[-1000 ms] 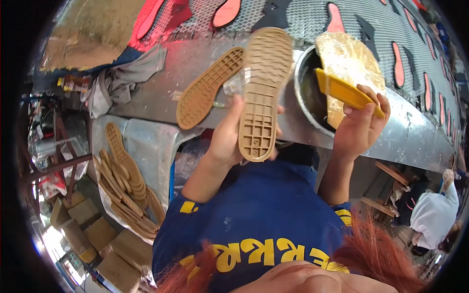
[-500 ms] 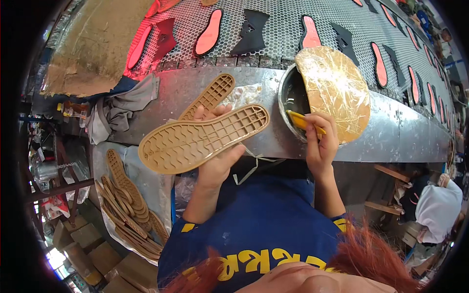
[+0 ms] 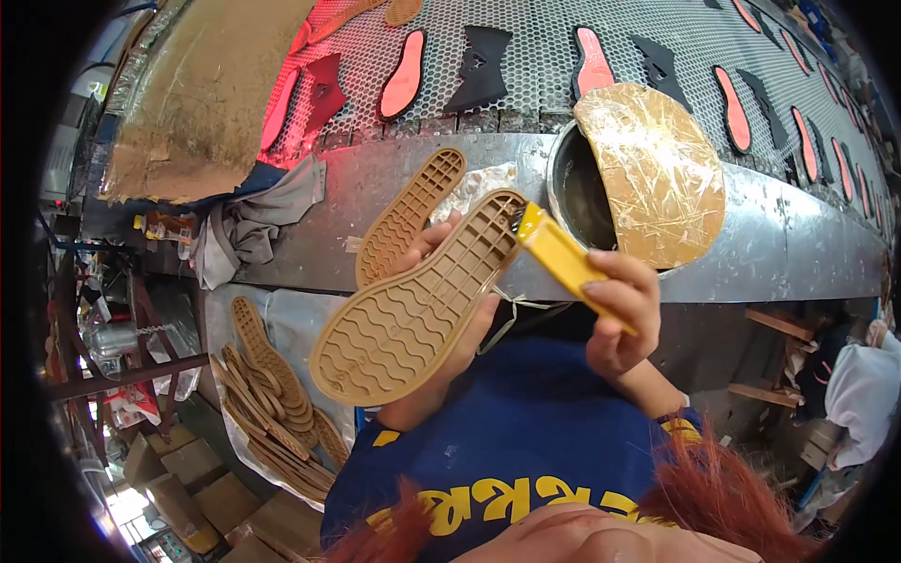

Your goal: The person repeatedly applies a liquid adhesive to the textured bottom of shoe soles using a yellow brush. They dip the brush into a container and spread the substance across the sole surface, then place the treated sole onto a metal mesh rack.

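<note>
My left hand grips a tan shoe sole, its thumb along the near edge and fingertips showing beyond the far edge. The sole's wavy and gridded tread faces up, its narrower gridded end toward the upper right. In my right hand is a yellow-handled brush, whose dark bristles are at the sole's edge near that gridded end. Behind my left fingers, a second tan sole lies tread up on the metal ledge. A round pot stands right of it, partly covered by a taped, tan board.
Beyond the ledge, a mesh conveyor carries pink-topped insoles and black cut pieces. Several soles are piled at lower left. A grey cloth hangs over the ledge's left part. Cardboard boxes stand below.
The brush has come away from the pot to the sole's edge in my right hand. My left hand has turned the sole more upright and brought its wider end nearer me.
</note>
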`<action>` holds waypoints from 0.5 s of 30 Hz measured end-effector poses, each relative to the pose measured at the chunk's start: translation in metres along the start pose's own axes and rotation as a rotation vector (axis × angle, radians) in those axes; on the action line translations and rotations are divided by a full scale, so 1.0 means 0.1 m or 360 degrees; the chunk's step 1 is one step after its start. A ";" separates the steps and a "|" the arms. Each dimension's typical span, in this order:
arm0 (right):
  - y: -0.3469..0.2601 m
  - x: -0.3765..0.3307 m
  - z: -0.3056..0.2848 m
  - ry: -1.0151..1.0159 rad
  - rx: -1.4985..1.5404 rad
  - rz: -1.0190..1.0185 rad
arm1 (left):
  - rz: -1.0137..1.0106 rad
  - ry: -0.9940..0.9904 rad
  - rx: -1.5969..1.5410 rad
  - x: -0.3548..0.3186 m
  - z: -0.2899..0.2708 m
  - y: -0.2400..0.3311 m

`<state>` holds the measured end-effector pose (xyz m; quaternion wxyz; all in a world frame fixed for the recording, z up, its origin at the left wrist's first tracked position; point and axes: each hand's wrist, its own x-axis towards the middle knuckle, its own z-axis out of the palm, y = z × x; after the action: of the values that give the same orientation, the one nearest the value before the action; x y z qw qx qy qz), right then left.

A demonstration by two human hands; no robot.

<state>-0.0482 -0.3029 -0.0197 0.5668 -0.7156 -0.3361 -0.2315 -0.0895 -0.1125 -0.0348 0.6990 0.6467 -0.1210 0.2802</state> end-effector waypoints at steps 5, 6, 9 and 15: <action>-0.03 0.00 0.12 -0.0034 0.0011 -0.0030 | 0.0037 -0.0093 -0.0092 0.00 0.02 0.04; -0.03 0.01 0.12 -0.0039 -0.0006 -0.0032 | 0.0032 -0.0098 -0.0092 0.00 0.02 0.05; -0.05 0.02 0.12 -0.0087 -0.0053 -0.0082 | 0.0011 -0.0124 -0.0099 0.00 0.04 0.10; -0.01 -0.02 0.06 -0.0079 -0.0044 -0.0084 | 0.0009 -0.0206 -0.0145 0.02 0.05 0.08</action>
<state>-0.0507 -0.2971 -0.0215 0.5420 -0.7200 -0.3655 -0.2330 -0.0916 -0.1173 -0.0262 0.7177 0.6305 -0.1804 0.2341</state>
